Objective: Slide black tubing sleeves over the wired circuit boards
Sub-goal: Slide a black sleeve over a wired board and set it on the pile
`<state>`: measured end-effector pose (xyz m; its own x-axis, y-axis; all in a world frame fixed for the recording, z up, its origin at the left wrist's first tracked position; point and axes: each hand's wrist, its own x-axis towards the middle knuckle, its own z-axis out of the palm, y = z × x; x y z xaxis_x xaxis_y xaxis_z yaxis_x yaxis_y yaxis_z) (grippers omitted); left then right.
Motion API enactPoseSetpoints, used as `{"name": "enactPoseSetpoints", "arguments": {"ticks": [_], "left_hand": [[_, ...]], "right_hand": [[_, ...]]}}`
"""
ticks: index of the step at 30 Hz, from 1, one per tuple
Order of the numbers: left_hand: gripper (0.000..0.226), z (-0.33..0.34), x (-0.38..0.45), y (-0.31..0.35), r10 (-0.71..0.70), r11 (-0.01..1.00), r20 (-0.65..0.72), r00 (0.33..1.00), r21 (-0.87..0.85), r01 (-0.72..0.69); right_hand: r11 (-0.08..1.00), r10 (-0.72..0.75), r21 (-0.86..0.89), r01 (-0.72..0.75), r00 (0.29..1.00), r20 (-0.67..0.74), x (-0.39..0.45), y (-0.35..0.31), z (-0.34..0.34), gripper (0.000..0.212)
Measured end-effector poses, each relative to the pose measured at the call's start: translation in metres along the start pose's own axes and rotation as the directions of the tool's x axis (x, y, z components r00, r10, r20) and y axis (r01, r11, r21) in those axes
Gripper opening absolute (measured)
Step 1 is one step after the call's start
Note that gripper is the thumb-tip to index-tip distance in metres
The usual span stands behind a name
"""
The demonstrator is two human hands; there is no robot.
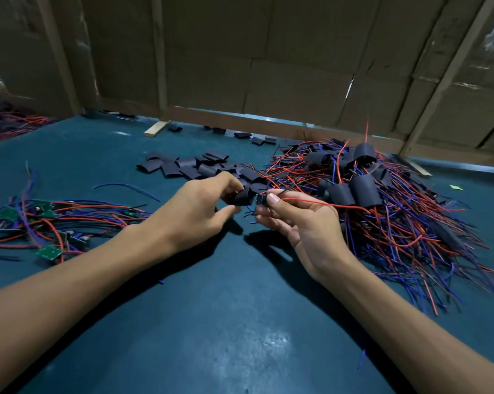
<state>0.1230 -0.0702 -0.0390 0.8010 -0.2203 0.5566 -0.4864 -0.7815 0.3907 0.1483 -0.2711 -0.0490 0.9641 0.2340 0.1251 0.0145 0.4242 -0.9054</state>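
My left hand (200, 207) pinches a short black tubing sleeve (243, 198) between thumb and fingers above the middle of the table. My right hand (297, 220) pinches a small circuit board (261, 201) right beside the sleeve's open end. The board's red wire (325, 204) trails off to the right over my palm. Whether the board's tip is inside the sleeve I cannot tell. Loose flat black sleeves (194, 166) lie in a heap just behind my hands.
A large pile of sleeved boards with red and blue wires (382, 211) covers the right of the teal table (225, 322). Bare green boards with wires (46, 223) lie at the left. A cardboard wall (268, 66) closes off the back.
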Motion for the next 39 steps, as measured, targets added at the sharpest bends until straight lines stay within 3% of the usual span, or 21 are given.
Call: {"name": "enactPoseSetpoints", "arguments": {"ticks": [8, 13, 18, 21, 29, 36, 39], "left_hand": [[0.026, 0.003, -0.004, 0.000, 0.110, 0.993, 0.085, 0.990, -0.053, -0.106], [0.025, 0.006, -0.004, -0.003, 0.081, 0.991, 0.045, 0.996, -0.114, -0.075], [0.027, 0.010, -0.006, 0.001, 0.092, 0.989, 0.032, 0.995, -0.123, -0.087], [0.024, 0.013, -0.007, 0.006, 0.111, 0.987, -0.014, 0.994, -0.115, -0.112], [0.028, 0.014, -0.007, 0.004, 0.126, 0.988, -0.093, 0.988, -0.078, -0.133], [0.032, 0.013, -0.006, 0.004, 0.154, 0.984, -0.133, 0.979, -0.072, -0.164], [0.041, 0.006, -0.003, 0.004, 0.224, 0.974, -0.099, 0.970, -0.013, -0.227]], "right_hand": [[0.989, -0.046, -0.138, 0.055, 0.996, 0.072, -0.002, 0.003, 0.000, 0.006], [0.994, -0.016, -0.104, 0.021, 0.998, 0.053, -0.002, 0.001, -0.001, 0.006], [0.966, -0.077, -0.243, 0.086, 0.996, 0.045, -0.004, 0.001, -0.002, 0.004], [0.968, -0.070, -0.237, 0.083, 0.996, 0.062, -0.005, 0.001, 0.001, 0.005], [0.974, -0.040, -0.220, 0.052, 0.997, 0.060, -0.005, -0.004, 0.000, 0.020], [0.990, -0.038, -0.134, 0.045, 0.998, 0.055, -0.005, -0.009, 0.001, 0.011], [0.964, -0.115, -0.237, 0.123, 0.992, 0.047, -0.005, -0.016, 0.002, 0.006]]}}
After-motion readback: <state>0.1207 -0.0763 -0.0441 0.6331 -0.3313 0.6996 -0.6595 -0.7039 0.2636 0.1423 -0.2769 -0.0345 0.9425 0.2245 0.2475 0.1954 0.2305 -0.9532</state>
